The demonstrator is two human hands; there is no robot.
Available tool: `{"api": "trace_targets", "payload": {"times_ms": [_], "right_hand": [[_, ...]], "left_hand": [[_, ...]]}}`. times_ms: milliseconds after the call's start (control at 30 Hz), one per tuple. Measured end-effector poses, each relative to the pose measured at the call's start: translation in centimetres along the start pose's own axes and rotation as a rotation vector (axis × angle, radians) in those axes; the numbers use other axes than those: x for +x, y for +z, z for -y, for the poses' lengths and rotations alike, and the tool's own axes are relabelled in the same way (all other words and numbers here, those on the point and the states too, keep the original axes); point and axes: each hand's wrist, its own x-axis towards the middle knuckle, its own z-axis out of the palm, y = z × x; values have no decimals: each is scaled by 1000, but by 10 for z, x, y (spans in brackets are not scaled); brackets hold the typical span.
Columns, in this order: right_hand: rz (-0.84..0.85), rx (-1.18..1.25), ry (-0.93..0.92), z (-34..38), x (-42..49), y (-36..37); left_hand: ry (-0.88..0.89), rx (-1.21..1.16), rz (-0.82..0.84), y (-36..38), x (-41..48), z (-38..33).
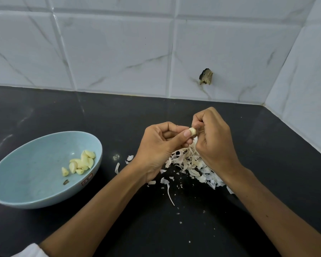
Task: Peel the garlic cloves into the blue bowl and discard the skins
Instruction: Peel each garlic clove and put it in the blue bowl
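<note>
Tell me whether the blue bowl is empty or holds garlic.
Not empty: the blue bowl holds a cluster of peeled cloves at its right.

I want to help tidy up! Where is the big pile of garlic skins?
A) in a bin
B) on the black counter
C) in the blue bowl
B: the skins lie heaped on the counter, right of the bowl, which holds peeled cloves.

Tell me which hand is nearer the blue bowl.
Left. The left hand sits right of the blue bowl, across dark counter; the right hand lies farther off, beyond the garlic clove both hands pinch.
</note>
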Motion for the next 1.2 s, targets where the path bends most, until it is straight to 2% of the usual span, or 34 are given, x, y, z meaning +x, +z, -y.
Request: {"api": "trace_targets", "payload": {"times_ms": [567,700,800,967,1067,1200], "right_hand": [[291,166,210,2,-5,-4],[296,347,367,7,-1,-14],[298,599,545,12,4,-20],[416,678,513,10,7,-27],[388,762,532,9,8,-29],[308,698,491,9,6,-27]], "left_hand": [[75,211,175,-10,-3,-13],[100,197,157,-8,-3,-13],[103,196,127,-10,-1,-15],[107,206,120,-14,0,-18],[101,171,103,-15,1,-20],[68,141,107,-14,-1,-18]]}}
